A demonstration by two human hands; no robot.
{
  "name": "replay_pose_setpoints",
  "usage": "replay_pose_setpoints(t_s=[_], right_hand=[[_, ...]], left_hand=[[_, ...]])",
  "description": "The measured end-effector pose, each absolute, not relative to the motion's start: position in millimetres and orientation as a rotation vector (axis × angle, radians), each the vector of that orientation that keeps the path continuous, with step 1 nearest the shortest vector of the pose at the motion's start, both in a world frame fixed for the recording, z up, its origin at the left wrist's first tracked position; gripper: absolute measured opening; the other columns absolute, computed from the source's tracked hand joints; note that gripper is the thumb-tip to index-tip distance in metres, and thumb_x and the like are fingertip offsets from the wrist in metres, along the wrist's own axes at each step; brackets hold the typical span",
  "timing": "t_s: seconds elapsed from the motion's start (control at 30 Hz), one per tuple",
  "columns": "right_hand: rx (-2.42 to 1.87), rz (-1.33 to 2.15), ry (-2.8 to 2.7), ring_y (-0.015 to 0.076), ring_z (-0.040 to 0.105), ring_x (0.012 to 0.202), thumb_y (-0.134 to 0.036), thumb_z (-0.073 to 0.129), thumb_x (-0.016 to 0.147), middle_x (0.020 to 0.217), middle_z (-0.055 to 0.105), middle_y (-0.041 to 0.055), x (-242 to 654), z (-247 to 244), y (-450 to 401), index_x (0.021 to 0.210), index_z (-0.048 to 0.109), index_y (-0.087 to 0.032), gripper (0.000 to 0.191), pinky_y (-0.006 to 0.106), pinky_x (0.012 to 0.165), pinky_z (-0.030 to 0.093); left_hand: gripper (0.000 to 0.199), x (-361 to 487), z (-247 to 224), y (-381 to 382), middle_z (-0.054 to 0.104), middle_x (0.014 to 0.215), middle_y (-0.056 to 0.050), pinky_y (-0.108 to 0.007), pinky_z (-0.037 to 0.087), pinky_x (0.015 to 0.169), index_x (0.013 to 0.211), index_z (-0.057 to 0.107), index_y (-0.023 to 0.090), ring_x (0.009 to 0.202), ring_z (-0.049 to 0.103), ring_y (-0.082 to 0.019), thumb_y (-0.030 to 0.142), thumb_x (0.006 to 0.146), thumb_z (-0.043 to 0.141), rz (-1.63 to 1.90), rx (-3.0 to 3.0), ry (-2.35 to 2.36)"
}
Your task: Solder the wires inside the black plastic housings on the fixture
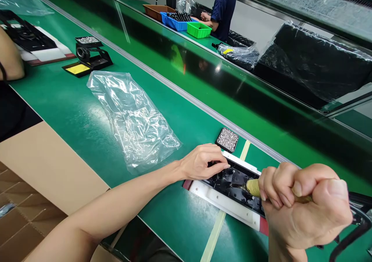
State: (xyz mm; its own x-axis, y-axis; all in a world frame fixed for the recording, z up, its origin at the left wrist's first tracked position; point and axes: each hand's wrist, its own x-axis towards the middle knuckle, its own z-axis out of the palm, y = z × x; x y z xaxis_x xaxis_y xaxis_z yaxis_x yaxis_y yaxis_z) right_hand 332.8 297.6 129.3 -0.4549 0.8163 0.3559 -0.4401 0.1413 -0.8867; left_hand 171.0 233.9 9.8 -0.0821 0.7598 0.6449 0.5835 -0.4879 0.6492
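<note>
A black plastic part lies in a white fixture with dark red ends, on the green bench. My left hand rests at the part's left end, thumb and fingers drawn together; whatever is between the fingertips is too small to name. In a fist, my right hand grips a yellow-wrapped tool over the part's right portion. The tool's tip is not clear to see. Just behind the fixture stands a small black tray of screws.
A clear plastic bag lies left of the fixture. Farther left are a black stand and another person's arm. Across the bench, a person works beside blue and green bins. Black cables hang at right.
</note>
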Motion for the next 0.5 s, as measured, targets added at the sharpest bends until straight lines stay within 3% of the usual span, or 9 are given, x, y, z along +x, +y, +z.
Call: replay_pose_setpoints(t_s=[0.5], right_hand=[[-0.376,1.516,-1.384,0.0087,0.027,0.034,-0.023,0.04,0.097,0.044,0.031,-0.0051,333.3,124.1,300.4,0.064,0.049,-0.02,0.034,0.022,0.032,0.031]], left_hand=[[0.018,170.0,6.6,236.0,0.068,0.079,-0.005,-0.032,0.051,0.077,0.092,0.072,0.015,0.075,0.063,-0.016,0.027,0.1,0.062,1.596,2.029,1.466]])
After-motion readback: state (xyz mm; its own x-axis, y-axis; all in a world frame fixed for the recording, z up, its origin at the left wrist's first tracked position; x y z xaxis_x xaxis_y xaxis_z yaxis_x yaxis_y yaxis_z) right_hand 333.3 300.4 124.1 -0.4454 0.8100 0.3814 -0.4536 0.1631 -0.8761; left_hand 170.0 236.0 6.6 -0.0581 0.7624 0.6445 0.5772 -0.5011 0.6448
